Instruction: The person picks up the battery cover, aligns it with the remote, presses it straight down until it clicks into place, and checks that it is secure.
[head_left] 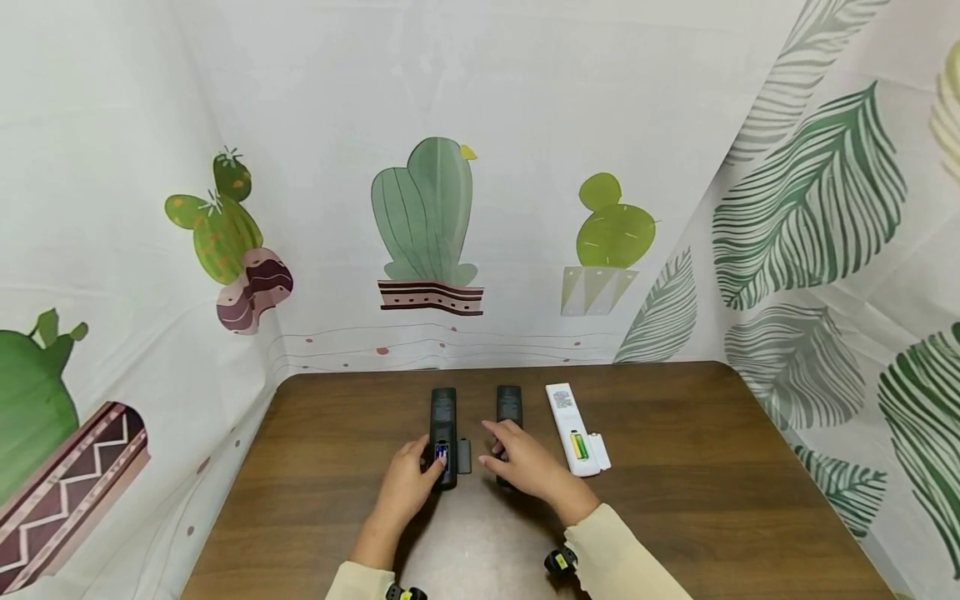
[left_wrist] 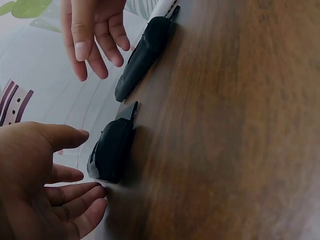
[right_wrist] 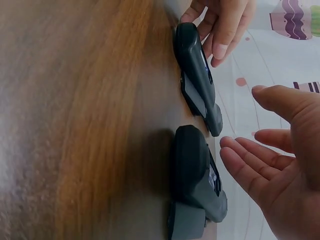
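Note:
My left hand (head_left: 408, 479) is beside the left black remote control (head_left: 444, 408), its thumb over the open battery compartment, where batteries (head_left: 441, 451) show. In the left wrist view its fingers are loosely spread around the remote's near end; whether they touch it I cannot tell. A dark battery cover (head_left: 465, 457) lies along that remote's right side. My right hand (head_left: 528, 462) hovers over the second black remote control (head_left: 509, 400), hiding its lower half. The right wrist view shows its fingers extended, apart from this remote, whose compartment is uncovered with a dark cover (right_wrist: 187, 220) alongside.
To the right lies a white remote control (head_left: 562, 408) with green-and-yellow batteries (head_left: 579, 445) in its open compartment and a white cover (head_left: 600, 451) against its side. The brown wooden table (head_left: 712, 483) meets a printed cloth (head_left: 517, 100) at the back and sides.

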